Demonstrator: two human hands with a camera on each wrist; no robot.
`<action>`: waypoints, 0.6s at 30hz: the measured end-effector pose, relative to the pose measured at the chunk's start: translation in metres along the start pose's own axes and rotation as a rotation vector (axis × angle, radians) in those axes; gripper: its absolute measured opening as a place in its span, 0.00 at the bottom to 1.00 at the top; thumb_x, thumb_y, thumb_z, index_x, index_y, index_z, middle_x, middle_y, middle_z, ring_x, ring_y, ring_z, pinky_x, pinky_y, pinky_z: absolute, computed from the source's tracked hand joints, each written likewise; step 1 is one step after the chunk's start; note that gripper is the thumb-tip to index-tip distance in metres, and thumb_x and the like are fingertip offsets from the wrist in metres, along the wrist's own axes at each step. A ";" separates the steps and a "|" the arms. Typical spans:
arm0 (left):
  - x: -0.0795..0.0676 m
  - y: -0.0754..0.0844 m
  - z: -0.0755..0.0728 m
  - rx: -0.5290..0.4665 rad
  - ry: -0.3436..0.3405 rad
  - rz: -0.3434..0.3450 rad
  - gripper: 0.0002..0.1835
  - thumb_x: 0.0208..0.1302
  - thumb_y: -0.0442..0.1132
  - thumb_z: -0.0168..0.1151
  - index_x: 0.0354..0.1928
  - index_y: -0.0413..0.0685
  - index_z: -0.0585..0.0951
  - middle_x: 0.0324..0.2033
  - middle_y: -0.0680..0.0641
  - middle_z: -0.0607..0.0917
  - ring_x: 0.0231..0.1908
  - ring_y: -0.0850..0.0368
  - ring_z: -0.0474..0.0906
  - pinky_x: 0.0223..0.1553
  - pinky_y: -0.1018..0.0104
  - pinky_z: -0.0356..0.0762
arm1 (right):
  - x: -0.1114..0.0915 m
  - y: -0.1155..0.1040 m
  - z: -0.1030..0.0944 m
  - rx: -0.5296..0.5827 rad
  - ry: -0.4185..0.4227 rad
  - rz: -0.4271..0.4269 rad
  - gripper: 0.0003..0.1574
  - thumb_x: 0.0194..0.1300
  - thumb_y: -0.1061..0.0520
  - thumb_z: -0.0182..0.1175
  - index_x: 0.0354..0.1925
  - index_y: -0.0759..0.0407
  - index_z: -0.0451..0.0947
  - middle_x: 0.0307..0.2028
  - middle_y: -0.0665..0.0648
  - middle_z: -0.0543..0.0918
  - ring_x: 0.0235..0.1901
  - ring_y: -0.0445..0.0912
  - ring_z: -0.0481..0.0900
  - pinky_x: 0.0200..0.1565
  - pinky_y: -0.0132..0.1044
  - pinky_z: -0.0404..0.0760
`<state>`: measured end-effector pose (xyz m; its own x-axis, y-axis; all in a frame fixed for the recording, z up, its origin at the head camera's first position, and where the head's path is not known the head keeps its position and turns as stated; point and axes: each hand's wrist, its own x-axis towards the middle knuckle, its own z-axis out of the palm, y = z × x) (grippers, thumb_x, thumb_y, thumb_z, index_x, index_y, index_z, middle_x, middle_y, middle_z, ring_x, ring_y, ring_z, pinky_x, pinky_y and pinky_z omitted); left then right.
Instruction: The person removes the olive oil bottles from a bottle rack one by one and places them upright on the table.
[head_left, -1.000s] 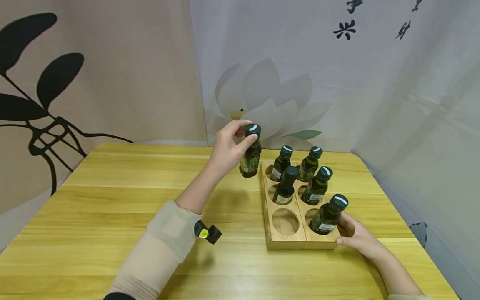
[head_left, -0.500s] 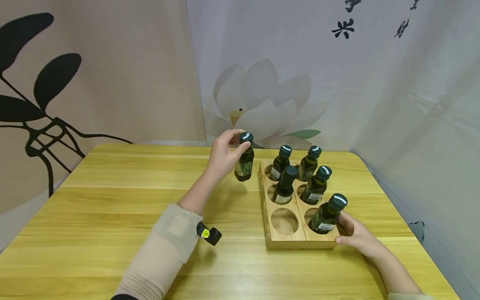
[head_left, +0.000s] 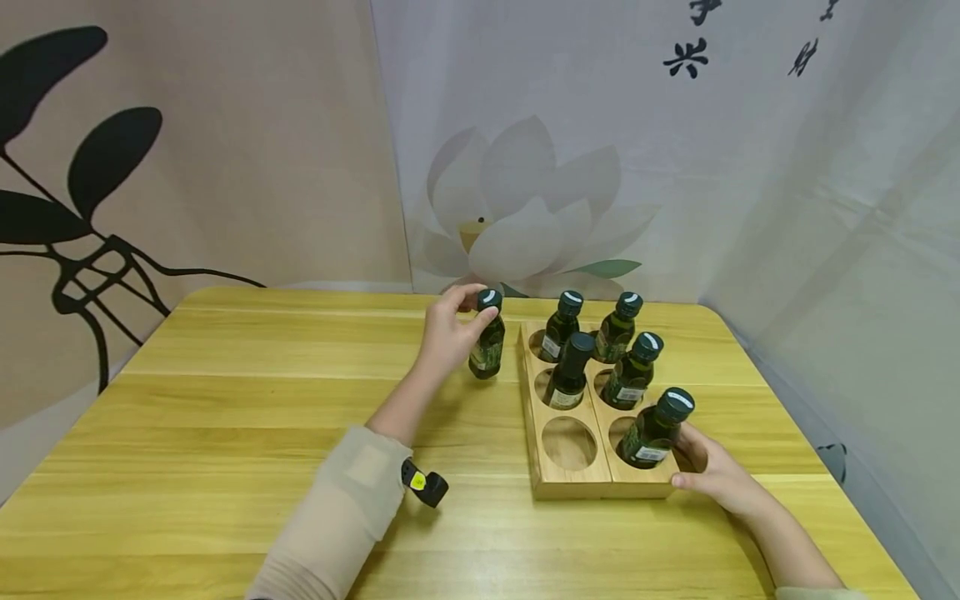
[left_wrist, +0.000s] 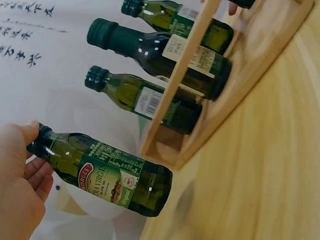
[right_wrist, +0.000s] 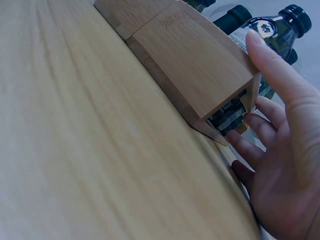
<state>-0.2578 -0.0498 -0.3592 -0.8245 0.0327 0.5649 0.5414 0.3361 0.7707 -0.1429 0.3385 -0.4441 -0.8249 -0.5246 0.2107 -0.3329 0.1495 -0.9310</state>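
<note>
At the left of the rack, my left hand (head_left: 448,335) pinches a small green olive oil bottle (head_left: 487,348) by its dark cap and neck. In the left wrist view the olive oil bottle (left_wrist: 112,175) shows a green label with a red badge, its base close over the table. The wooden bottle rack (head_left: 573,490) has two rows of round holes. My right hand (head_left: 720,477) grips its near right corner, thumb at the front edge, fingers at the open side. Several dark-capped bottles (head_left: 628,383) stand in the rack; the near left hole (head_left: 570,444) is empty.
The rack stands on a wooden table (head_left: 187,442), right of the middle. Behind the table hangs a pale cloth backdrop (head_left: 300,150) printed with leaves, a lotus and characters. A small black camera (head_left: 426,483) is strapped to the left sleeve.
My left hand has lowered the olive oil bottle toward the table and shifted it slightly left, away from the rack. My right hand and the rack have stayed in place.
</note>
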 end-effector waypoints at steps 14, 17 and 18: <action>-0.011 -0.011 0.007 0.000 -0.019 -0.067 0.17 0.60 0.36 0.68 0.50 0.38 0.80 0.40 0.42 0.81 0.42 0.50 0.77 0.48 0.58 0.74 | 0.000 -0.002 0.001 0.002 -0.003 0.002 0.48 0.63 0.61 0.64 0.71 0.71 0.49 0.64 0.41 0.67 0.64 0.34 0.60 0.60 0.23 0.57; -0.011 -0.009 0.005 0.001 -0.028 -0.083 0.19 0.59 0.36 0.69 0.52 0.38 0.80 0.42 0.43 0.81 0.44 0.48 0.76 0.49 0.59 0.73 | 0.000 -0.001 0.000 -0.002 -0.005 0.007 0.48 0.63 0.62 0.63 0.71 0.71 0.48 0.65 0.41 0.66 0.65 0.34 0.60 0.60 0.23 0.57; -0.010 -0.008 0.004 0.001 -0.027 -0.080 0.21 0.59 0.36 0.69 0.53 0.38 0.79 0.43 0.43 0.81 0.45 0.47 0.76 0.50 0.59 0.73 | 0.000 0.000 0.000 -0.005 -0.003 0.009 0.48 0.63 0.62 0.63 0.71 0.72 0.48 0.65 0.41 0.66 0.65 0.34 0.60 0.60 0.23 0.57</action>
<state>-0.2545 -0.0492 -0.3723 -0.8695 0.0313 0.4930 0.4731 0.3398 0.8129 -0.1425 0.3389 -0.4439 -0.8263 -0.5260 0.2015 -0.3279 0.1582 -0.9314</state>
